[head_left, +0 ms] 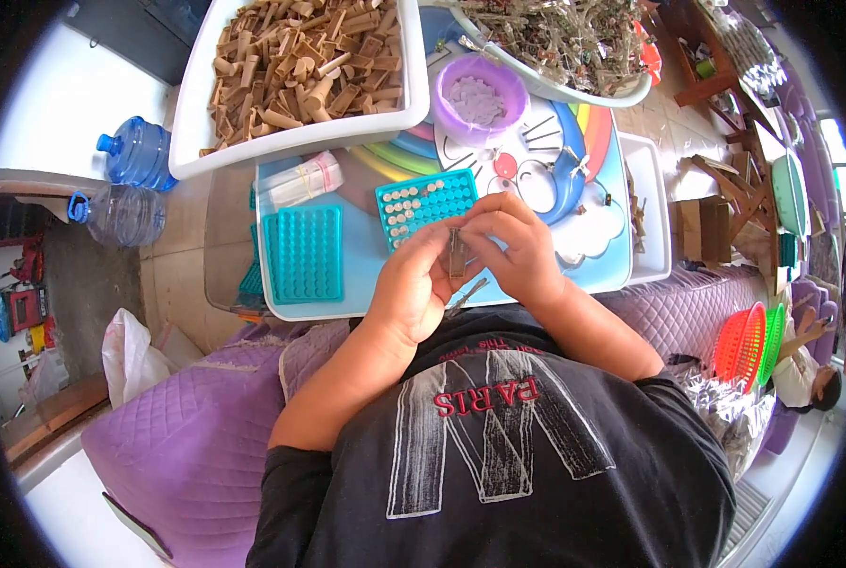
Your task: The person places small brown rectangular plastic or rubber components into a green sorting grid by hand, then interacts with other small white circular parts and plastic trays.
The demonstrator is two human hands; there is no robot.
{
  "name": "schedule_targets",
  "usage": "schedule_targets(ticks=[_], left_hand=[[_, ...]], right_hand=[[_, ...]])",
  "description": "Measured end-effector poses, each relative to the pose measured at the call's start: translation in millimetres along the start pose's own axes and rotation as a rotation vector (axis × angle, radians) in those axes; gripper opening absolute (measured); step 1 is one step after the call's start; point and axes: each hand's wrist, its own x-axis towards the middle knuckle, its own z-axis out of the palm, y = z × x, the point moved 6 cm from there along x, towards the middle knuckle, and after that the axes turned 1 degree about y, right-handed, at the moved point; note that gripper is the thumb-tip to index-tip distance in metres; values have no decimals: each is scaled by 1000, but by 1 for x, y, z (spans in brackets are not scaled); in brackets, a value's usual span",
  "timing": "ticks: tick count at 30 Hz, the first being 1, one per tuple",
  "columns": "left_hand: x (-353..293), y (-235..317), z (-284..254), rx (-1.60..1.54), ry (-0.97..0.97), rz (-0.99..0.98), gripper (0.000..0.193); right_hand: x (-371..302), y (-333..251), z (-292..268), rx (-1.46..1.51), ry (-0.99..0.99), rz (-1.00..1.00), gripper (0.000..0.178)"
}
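Close to my chest, above the near table edge, both hands are closed round a small, narrow, brownish see-through piece [457, 256]; its exact kind is too small to make out. My left hand [412, 275] grips it from the left, fingers curled behind. The fingertips of my right hand [518, 246] pinch at its upper end. Just beyond my hands lies a teal tray [451, 197] of round pockets, some filled with small whitish round pieces, mostly on its left side. A thin dark piece [467, 297] lies below the held one, near my shirt.
Stacked teal trays [307, 256] and a clear bag [300, 182] lie left on the cartoon-printed table [584, 270]. Beyond stand a white bin [300, 140] of brown pieces, a purple bowl [445, 118] of white bits and a tub [584, 95] of clear parts. Another person [801, 364] sits far right.
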Motion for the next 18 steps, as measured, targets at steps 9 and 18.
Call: schedule_targets(ticks=[9,18], left_hand=[[1,4,-4,188,-27,47,30],[1,12,-9,183,90,167,22]], right_hand=[[4,0,1,6,-67,31,9],[1,-21,-4,-108,5,-62,19]])
